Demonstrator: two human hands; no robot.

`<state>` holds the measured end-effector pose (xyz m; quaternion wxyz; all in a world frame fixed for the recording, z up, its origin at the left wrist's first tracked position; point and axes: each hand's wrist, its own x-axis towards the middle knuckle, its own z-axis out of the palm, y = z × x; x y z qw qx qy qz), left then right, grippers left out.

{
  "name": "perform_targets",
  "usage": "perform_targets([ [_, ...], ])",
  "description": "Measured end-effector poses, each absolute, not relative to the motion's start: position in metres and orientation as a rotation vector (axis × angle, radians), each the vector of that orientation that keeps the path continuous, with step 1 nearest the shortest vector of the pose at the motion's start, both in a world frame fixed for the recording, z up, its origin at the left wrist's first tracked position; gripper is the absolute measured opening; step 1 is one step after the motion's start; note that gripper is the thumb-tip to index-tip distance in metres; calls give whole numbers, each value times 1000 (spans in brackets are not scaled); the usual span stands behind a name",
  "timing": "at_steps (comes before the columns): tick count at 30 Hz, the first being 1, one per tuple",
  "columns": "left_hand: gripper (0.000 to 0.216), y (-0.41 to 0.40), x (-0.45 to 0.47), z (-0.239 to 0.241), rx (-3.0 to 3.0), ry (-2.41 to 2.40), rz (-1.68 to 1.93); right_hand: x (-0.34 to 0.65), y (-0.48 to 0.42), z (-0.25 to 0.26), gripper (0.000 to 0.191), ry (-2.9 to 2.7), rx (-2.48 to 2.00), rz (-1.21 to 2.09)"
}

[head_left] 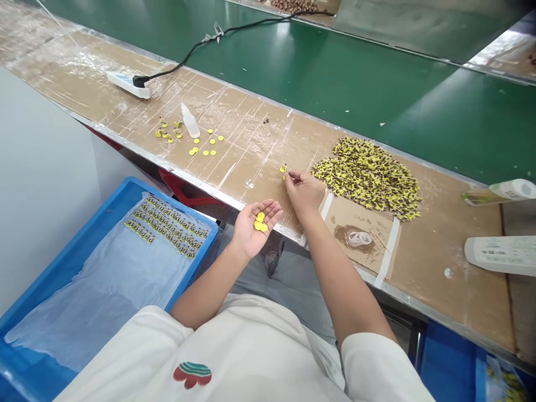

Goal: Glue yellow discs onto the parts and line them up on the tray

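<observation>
My left hand [255,223] lies palm up at the bench edge, fingers cupped open, with a few small yellow discs [260,222] resting on the palm. My right hand [304,190] rests on the brown bench top [251,145], its fingers pinched together on a tiny yellow piece [283,169]. A large heap of yellow-and-black small parts [368,176] lies just right of that hand.
More yellow discs [205,146] and a small white glue bottle [190,120] lie further left on the bench. A blue crate [104,268] lined with plastic holds rows of finished pieces at my left. A power strip [128,85], a glue patch [358,239] and white devices [500,254] sit around; a green conveyor [377,84] runs behind.
</observation>
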<state>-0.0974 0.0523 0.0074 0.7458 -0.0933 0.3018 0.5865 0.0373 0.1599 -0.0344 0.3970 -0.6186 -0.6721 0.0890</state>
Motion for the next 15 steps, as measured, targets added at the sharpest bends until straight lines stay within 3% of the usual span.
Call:
perform_targets([
  [15,33,54,-101,10,-91,599,1259,41,142,-28,29,-1726,-1568,-5],
])
